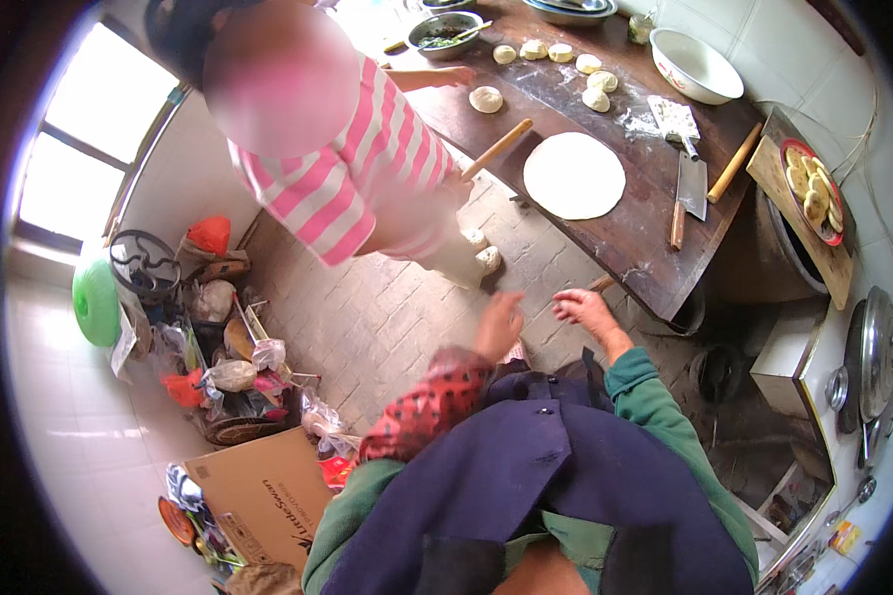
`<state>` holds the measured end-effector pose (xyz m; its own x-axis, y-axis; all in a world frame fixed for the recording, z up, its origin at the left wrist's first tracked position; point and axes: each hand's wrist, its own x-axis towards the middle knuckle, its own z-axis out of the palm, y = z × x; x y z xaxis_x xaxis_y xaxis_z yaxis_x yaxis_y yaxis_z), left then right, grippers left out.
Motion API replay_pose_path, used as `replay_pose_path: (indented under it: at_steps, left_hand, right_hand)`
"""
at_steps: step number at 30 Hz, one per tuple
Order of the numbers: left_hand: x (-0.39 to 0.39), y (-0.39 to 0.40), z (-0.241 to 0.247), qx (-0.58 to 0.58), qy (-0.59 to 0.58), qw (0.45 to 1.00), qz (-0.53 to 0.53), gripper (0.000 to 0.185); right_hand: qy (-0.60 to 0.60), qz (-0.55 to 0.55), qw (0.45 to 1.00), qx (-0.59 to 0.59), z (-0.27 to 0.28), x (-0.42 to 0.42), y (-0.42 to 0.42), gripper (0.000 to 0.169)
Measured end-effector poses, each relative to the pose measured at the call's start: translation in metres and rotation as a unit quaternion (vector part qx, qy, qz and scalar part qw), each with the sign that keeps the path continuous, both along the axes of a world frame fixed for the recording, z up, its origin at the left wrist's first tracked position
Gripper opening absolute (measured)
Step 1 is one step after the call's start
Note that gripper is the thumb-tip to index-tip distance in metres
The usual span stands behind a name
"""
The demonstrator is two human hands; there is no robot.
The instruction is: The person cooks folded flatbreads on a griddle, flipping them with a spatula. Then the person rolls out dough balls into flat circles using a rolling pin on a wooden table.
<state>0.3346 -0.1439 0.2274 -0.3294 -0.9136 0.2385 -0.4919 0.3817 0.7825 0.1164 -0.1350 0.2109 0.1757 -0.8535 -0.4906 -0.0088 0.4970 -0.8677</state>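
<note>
My left hand [500, 325] is raised over the brick floor, a little blurred, with nothing seen in it. To its right my right hand [588, 311] hangs just off the table's near edge, fingers loosely bent and apart, holding nothing. Beyond both hands lies a round sheet of rolled dough [574, 175] on the dark wooden table [644, 275]. Right of it are a cleaver [690, 195], a dough scraper [676, 120] and a wooden rolling pin [735, 162]. Several dough balls [560, 53] sit farther back, and one flattened dough piece [486, 99] lies nearer the other person.
A person in a striped shirt [327, 186] stands at the table's left, a wooden stick [497, 150] at one hand. A plate of flatbreads [811, 190] rests on a board at right. An enamel basin [696, 67] stands behind. Bags and a cardboard box [260, 491] are at left.
</note>
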Motion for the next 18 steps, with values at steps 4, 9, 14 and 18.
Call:
replay_pose_path:
  at_steps: [4, 9, 14, 18]
  left_hand:
    - [-0.024, -0.145, 0.036, 0.006, -0.129, 0.992, 0.014, 0.032]
    - [-0.022, -0.291, -0.013, -0.007, -0.322, 0.941, 0.104, 0.025]
    - [-0.017, -0.331, -0.040, 0.154, -0.417, 0.890, 0.105, 0.017]
    - [-0.019, -0.322, -0.030, 0.204, -0.370, 0.900, 0.110, 0.014]
  right_hand:
    - [-0.020, -0.196, 0.980, 0.014, -0.008, -0.053, -0.041, 0.024]
    - [-0.056, -0.289, 0.956, 0.008, -0.023, -0.104, -0.107, 0.022]
    - [-0.071, -0.291, 0.954, 0.033, -0.049, -0.132, -0.179, 0.021]
    - [-0.062, -0.236, 0.968, 0.065, -0.049, -0.141, -0.216, 0.021]
